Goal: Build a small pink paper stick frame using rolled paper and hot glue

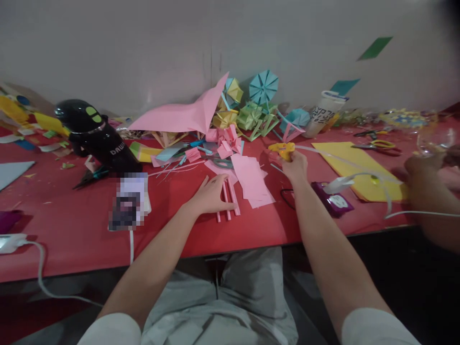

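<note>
My left hand (210, 195) rests on the red table, its thumb and fingers bent around several thin pink paper tubes (233, 195) lying side by side. Part of the tubes is hidden under the fingers. Farther right, my right hand (296, 166) is closed on a small yellow glue gun (283, 150) with a glowing orange spot. A stack of pink paper pieces (253, 181) lies between the two hands. Behind it are scissors with dark green handles (222, 163) and folded pink paper pieces (230, 141).
A black bottle (104, 139) and a phone (129, 201) stand and lie at left. Paper umbrellas (264, 87) and a large pink sheet (179, 115) fill the back. Right are yellow paper (345, 163), a purple power box (334, 201), cables and another person's hand (426, 167).
</note>
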